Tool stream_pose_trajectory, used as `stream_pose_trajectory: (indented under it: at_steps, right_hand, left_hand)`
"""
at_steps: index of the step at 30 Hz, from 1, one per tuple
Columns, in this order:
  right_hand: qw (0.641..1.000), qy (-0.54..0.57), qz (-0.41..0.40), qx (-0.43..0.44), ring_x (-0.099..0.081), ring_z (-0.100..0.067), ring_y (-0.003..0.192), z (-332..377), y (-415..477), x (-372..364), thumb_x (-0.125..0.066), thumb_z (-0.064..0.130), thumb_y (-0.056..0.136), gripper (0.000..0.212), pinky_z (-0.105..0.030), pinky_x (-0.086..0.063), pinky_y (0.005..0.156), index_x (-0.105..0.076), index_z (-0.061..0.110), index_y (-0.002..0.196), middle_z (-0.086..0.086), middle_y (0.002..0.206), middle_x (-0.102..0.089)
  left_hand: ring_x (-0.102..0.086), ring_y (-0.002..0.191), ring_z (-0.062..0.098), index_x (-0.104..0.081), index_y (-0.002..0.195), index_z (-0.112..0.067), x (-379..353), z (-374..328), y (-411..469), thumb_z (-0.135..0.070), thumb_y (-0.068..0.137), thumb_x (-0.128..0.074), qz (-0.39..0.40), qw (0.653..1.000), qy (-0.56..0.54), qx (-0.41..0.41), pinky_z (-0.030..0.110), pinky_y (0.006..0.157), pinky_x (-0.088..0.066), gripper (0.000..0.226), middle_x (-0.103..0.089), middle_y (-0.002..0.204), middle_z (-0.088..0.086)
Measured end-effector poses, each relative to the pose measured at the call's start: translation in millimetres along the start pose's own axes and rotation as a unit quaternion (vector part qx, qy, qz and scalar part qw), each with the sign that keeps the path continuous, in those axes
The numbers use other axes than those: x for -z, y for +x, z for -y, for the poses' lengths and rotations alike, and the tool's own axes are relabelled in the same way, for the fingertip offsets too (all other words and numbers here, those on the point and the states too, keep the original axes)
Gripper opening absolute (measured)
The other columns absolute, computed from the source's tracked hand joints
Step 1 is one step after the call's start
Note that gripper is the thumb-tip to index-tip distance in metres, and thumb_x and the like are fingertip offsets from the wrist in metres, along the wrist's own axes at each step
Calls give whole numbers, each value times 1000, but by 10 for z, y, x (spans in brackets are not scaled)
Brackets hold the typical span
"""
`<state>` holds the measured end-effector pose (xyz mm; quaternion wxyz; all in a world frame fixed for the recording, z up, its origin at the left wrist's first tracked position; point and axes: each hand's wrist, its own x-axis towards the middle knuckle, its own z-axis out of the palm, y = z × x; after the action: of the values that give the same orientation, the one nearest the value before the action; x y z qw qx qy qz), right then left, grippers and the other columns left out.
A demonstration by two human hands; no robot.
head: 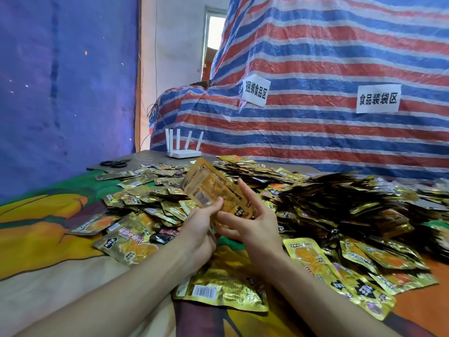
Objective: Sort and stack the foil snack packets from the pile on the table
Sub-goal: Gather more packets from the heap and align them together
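Both my hands hold a small bundle of gold foil packets (pixel 213 188) up above the table, tilted back-side toward me. My left hand (pixel 199 224) grips the bundle's lower left edge, thumb on its face. Behind the lower right edge, my right hand (pixel 252 220) cups the bundle with its fingers spread along it. A big loose pile of gold and dark foil packets (pixel 328 203) covers the table behind and to the right. A flat stack of packets (pixel 223 285) lies on the cloth under my wrists.
A colourful cloth (pixel 48 234) covers the table. A white router (pixel 183 147) and black scissors (pixel 114 163) sit at the far edge. A striped tarpaulin (pixel 315 57) with two paper signs rises behind; a blue sheet (pixel 60 81) hangs left.
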<state>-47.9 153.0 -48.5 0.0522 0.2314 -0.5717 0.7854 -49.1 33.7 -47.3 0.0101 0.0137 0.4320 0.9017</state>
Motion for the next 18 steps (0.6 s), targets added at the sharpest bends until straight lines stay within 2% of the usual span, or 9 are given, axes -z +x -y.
stream_pose_trajectory:
  at_steps: [3, 6, 7, 9, 11, 12, 15, 17, 18]
  right_hand:
    - [999, -35, -24, 14, -74, -16, 99, 6, -18, -12, -84, -6, 73, 80, -33, -63, 67, -59, 33, 139, 1, 127, -66]
    - [994, -98, -33, 22, -72, -9, 101, -23, -24, -16, -91, 7, 70, 81, -35, -63, 65, -59, 38, 137, 21, 118, -66]
    - [992, -118, -30, 24, -73, -9, 100, -31, -23, -19, -92, 13, 70, 79, -36, -63, 65, -59, 40, 136, 25, 112, -68]
    - [984, -169, -37, 39, -73, -10, 97, -38, -2, -9, -91, 24, 71, 67, -39, -63, 72, -61, 45, 128, 27, 105, -69]
    - [974, -205, -81, 50, -71, -11, 95, -25, 37, 26, -85, 31, 72, 47, -43, -62, 80, -67, 46, 113, 16, 102, -72]
    - [968, -216, -115, 51, -70, -11, 94, -15, 61, 56, -81, 30, 74, 39, -43, -61, 81, -70, 44, 108, 12, 103, -71]
    - [957, -220, -179, 56, -68, -15, 92, 46, 97, 182, -76, 19, 82, 36, -27, -55, 66, -68, 39, 110, 5, 107, -67]
    - [963, -226, -139, 54, -69, -16, 94, 90, 107, 261, -77, 18, 83, 40, -21, -55, 62, -65, 35, 117, 3, 109, -67]
    - [965, -241, -99, 42, -69, -15, 96, 106, 105, 278, -79, 20, 84, 42, -23, -58, 63, -64, 32, 121, 2, 110, -67]
  left_hand:
    - [-72, 99, 27, -61, 128, -17, 4, 9, 9, -20, 99, -56, 4, 1000, -6, 14, 35, 71, -56, 29, -77, 103, 9]
    - [-76, 89, 25, -62, 123, -17, -9, 6, -6, -16, 100, -54, 16, 999, -29, 30, 35, 63, -60, 25, -77, 102, 11]
    - [-76, 91, 25, -62, 122, -17, -7, 6, -8, -16, 99, -54, 20, 999, -30, 34, 37, 67, -60, 25, -77, 105, 11]
    - [-70, 107, 29, -62, 125, -17, 11, -10, -2, -17, 99, -52, 24, 998, -29, 42, 45, 88, -54, 28, -75, 113, 13]
    - [-60, 122, 34, -60, 131, -11, 32, -28, 18, -16, 100, -47, 31, 998, -32, 52, 51, 106, -44, 34, -69, 124, 17]
    - [-58, 124, 35, -59, 132, -7, 37, -38, 27, -15, 100, -44, 35, 997, -31, 55, 53, 110, -40, 37, -68, 126, 19]
    - [-59, 120, 38, -54, 134, -5, 41, -50, 53, -13, 103, -38, 44, 996, -59, 48, 53, 105, -43, 36, -69, 122, 22]
    - [-61, 115, 38, -53, 131, -9, 33, -50, 48, -13, 103, -36, 54, 996, -58, 51, 54, 93, -48, 33, -71, 116, 22]
    - [-62, 114, 38, -54, 130, -10, 29, -44, 33, -13, 103, -36, 60, 996, -42, 57, 54, 89, -49, 32, -72, 114, 22]
